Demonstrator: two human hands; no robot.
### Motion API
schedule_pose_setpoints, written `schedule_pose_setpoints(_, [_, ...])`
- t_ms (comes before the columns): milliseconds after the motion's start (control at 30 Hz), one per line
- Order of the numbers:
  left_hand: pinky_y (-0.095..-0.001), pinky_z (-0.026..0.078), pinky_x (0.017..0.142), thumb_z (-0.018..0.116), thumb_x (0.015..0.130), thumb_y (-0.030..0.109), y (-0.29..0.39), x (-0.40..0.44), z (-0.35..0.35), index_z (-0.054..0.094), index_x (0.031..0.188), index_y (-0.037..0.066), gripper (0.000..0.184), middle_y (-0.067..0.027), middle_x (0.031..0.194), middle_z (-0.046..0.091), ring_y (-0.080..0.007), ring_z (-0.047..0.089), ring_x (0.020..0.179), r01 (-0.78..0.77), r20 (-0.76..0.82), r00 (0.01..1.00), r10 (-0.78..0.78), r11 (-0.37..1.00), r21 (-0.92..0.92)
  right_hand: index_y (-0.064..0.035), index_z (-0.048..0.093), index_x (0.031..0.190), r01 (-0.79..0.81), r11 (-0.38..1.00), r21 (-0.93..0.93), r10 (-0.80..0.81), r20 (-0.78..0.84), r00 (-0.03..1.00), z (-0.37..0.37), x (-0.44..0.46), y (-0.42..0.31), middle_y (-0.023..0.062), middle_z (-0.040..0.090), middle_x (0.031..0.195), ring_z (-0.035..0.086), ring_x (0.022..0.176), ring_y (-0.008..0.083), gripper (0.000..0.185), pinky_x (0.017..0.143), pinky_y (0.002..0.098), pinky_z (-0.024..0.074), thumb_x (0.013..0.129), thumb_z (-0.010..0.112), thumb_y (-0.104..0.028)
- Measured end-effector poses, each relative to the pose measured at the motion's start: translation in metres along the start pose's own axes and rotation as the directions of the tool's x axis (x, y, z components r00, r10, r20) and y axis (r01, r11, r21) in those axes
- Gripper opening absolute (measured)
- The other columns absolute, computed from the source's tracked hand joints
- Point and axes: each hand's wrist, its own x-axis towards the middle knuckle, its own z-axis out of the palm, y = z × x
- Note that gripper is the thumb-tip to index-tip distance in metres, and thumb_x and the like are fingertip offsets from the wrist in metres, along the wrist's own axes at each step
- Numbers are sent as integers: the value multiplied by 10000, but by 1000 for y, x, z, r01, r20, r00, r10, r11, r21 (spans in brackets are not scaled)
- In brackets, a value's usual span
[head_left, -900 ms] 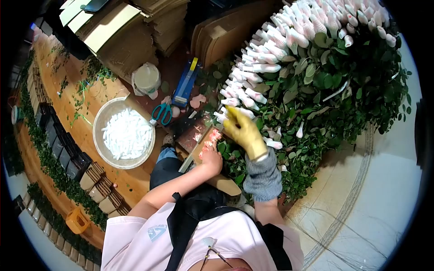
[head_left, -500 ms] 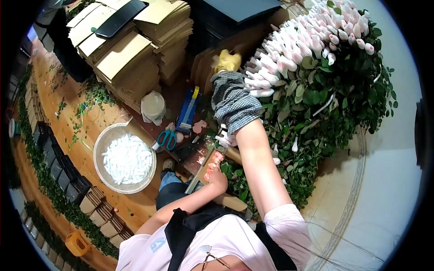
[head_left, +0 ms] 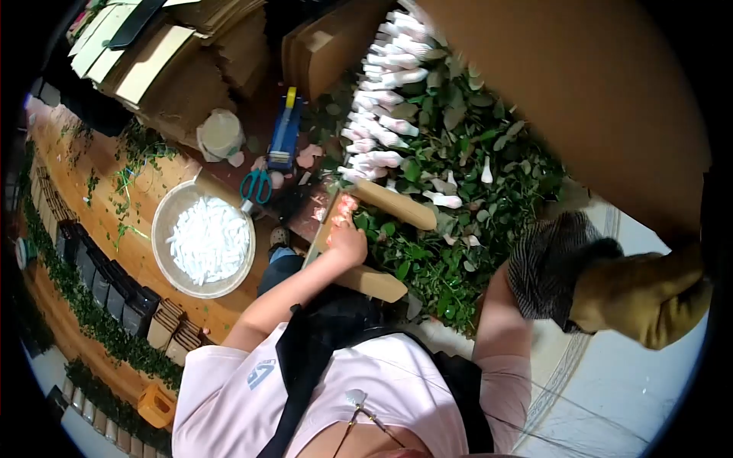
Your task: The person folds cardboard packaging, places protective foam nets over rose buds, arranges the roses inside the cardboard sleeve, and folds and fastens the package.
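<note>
My bare left hand [head_left: 347, 244] has its fingers closed around a cluster of pink rose heads [head_left: 345, 208], which lie along a narrow cardboard piece [head_left: 324, 235]. On my right hand [head_left: 645, 301] is a yellow-brown glove, with a checked sleeve cover above it. At the far right, its gloved fingers grip the edge of a large brown cardboard sheet [head_left: 565, 91], which looms near the camera. Behind that sheet, leafy rose stems [head_left: 458, 259] carry pale buds in white net sleeves [head_left: 382, 130]. The sheet hides part of this pile.
Left of my left hand stands a round tub [head_left: 164, 267] of white tubes [head_left: 210, 240]. Teal scissors [head_left: 256, 187], a blue tape dispenser [head_left: 285, 137] and a wrapped cup [head_left: 220, 136] lie on the bench. Cardboard stacks [head_left: 156, 65] stand behind; a phone [head_left: 136, 24] tops one.
My right hand has moved from the upright cardboard at the back to the far right, bringing a large sheet with it. My left hand stays at the pink roses. The view has shifted.
</note>
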Motion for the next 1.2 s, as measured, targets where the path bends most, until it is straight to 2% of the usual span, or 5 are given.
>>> schedule_pose_setpoints(267, [-481,539,799,433,996,529,-83,-44,-79,643,1067,-48,618,-235,951,718,-399,693,868,-43,-168,984,-62,829,-558,-162,660,1178,465,782,-414,-412,215,885,83,-91,-1,-47,587,750,566,630,91,328,568,285,434,863,569,-180])
schedule_pose_setpoints(467, [-363,532,933,426,982,648,-98,-39,-66,561,1253,-81,789,-192,1175,671,-267,677,1057,357,315,889,331,-74,-931,-152,664,1071,351,931,96,-364,188,912,259,-178,-25,-39,591,733,604,657,136,237,573,329,451,854,577,-190])
schedule_pose_setpoints(600, [-348,510,702,657,954,303,-97,-35,-15,629,1105,-33,370,-68,893,700,-160,604,771,-75,17,986,165,533,-843,-145,658,1173,-41,795,605,-333,493,804,275,-193,-12,101,669,868,649,758,310,351,700,432,525,850,652,-283])
schedule_pose_setpoints(1033, [-283,440,543,761,884,284,-108,-23,39,690,792,-27,333,-30,635,636,-75,539,601,-92,-229,949,-215,507,-857,-39,389,1482,-144,909,392,-128,591,796,304,-217,23,198,414,1510,359,1423,342,896,1164,414,320,768,784,-409])
schedule_pose_setpoints(1200, [-326,478,572,752,880,292,-106,-25,36,705,866,8,289,-100,660,651,-131,587,587,-73,-282,930,-234,636,-768,-59,116,1574,-29,1000,4,12,861,509,339,-217,4,157,328,1571,350,1428,332,1038,1135,446,292,832,696,-497])
